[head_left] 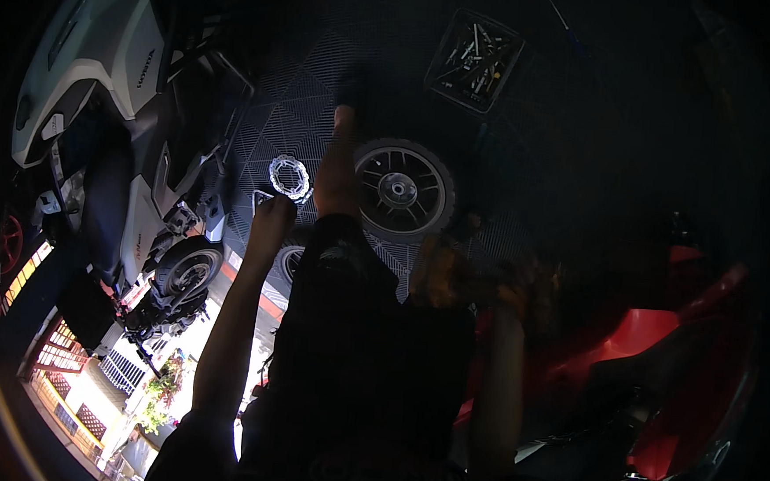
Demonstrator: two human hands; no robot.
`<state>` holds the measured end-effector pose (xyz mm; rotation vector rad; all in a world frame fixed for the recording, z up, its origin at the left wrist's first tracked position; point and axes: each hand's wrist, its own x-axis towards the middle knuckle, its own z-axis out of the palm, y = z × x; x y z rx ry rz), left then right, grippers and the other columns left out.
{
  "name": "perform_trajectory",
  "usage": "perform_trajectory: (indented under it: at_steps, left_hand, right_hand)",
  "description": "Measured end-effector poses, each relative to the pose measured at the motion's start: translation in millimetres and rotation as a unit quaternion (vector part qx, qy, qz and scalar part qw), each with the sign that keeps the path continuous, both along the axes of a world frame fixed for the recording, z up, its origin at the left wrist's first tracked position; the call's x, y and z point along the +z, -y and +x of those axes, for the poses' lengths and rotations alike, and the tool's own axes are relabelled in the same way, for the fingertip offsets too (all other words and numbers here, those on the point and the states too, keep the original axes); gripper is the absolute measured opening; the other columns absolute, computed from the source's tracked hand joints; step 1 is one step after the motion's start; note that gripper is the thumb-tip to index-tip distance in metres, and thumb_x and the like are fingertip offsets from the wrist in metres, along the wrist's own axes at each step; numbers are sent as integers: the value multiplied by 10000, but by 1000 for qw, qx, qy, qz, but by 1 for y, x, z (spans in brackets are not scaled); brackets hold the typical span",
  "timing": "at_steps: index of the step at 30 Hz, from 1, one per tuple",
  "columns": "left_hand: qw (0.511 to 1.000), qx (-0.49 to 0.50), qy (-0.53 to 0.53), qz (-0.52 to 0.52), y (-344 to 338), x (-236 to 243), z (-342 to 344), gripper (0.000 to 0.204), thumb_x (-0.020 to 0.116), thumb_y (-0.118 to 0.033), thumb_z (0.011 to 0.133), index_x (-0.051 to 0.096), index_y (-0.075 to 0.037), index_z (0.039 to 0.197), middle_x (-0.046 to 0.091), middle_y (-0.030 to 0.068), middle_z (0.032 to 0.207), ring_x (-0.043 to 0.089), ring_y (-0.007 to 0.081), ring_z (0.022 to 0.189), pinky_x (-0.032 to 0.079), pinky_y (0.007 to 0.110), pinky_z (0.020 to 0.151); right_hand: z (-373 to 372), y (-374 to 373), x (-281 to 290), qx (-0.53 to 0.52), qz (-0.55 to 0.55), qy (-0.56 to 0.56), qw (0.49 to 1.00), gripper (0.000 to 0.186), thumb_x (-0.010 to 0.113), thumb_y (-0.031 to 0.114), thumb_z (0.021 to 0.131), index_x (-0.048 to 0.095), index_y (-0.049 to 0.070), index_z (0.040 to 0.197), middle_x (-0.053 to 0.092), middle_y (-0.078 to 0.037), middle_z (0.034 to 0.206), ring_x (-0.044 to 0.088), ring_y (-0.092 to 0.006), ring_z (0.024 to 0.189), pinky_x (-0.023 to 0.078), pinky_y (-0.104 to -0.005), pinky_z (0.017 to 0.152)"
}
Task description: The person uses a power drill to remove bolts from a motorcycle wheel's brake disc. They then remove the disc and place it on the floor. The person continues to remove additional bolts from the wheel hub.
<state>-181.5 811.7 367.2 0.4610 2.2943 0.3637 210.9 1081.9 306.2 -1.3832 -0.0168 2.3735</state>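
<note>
My left hand point(275, 213) is closed, knuckles up, at the lower edge of a bright, perforated brake disc point(288, 176). From above, the fist overlaps the area beside the disc, and I cannot tell whether they touch. What the fingers hold, if anything, is hidden. A small pale-edged piece point(261, 198) shows just left of the fist. My right hand point(512, 299) is deep in shadow, close to a blurred orange-brown shape point(436, 274), and its fingers cannot be made out. A spoked wheel with a tyre point(398, 189) lies flat beyond my stretched-out leg.
A grey-white motorcycle point(119, 43) stands at the left, with another motorcycle's wheel point(186, 274) below it. Red bodywork point(630, 335) fills the right side. A black tray of tools point(475, 61) and a screwdriver-like tool point(561, 20) lie on the dark ribbed floor.
</note>
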Motion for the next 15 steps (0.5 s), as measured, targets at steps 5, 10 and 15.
perform_trajectory:
  at_steps: [5, 10, 15]
  left_hand:
    - [978, -60, 181, -82, -89, 59, 76, 464, 520, -386, 1005, 636, 46, 1128, 694, 265, 974, 688, 395, 960, 502, 434, 850]
    - [972, -112, 179, -99, -124, 58, 76, 446, 533, -384, 1016, 601, 12, 1210, 696, 194, 941, 685, 288, 923, 499, 387, 850]
    - [970, -86, 205, -102, -188, 33, 17, 395, 598, -318, 1006, 583, 34, 1186, 707, 156, 878, 692, 200, 713, 526, 319, 672]
  right_hand:
    - [26, 21, -3, -218, -80, -444, 866, 460, 454, 511, 999, 539, 60, 1009, 559, -39, 796, 525, -145, 789, 472, -358, 819]
    - [4, 4, 44, -231, -103, -331, 909, 513, 425, 538, 998, 494, 31, 957, 499, -65, 765, 478, -160, 798, 457, -357, 768]
    - [-36, -8, 32, -276, -124, -351, 886, 603, 442, 643, 955, 482, 41, 947, 477, -75, 865, 474, -171, 800, 474, -319, 729]
